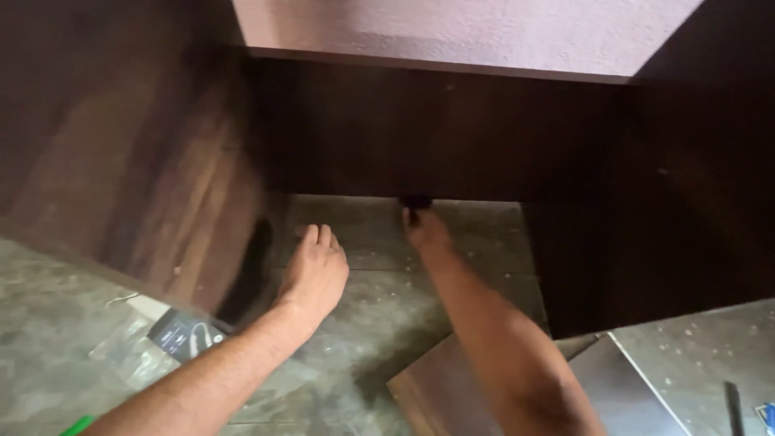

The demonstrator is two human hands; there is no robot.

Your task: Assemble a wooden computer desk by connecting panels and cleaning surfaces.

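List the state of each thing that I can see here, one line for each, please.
left hand: flat, palm down on the floor, holding nothing
right hand: at the back panel's lower edge, on a small dark object
brown cabinet frame: standing on the floor, open inside
loose brown board: lying flat
plastic bag: lying on the floor

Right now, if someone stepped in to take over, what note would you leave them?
Left hand: flat on the floor, fingers spread, holding nothing.
Right hand: reaching to the foot of the back panel, fingers on a small dark piece; the grip itself is hidden.
Things: dark wood cabinet frame standing on the floor, side panel at left, back panel ahead. A loose board lies under the right arm. Clear plastic bag lies at left.
Done: frame panels stand upright.
Left: whatever the small piece needs; I cannot tell if it is fixed.
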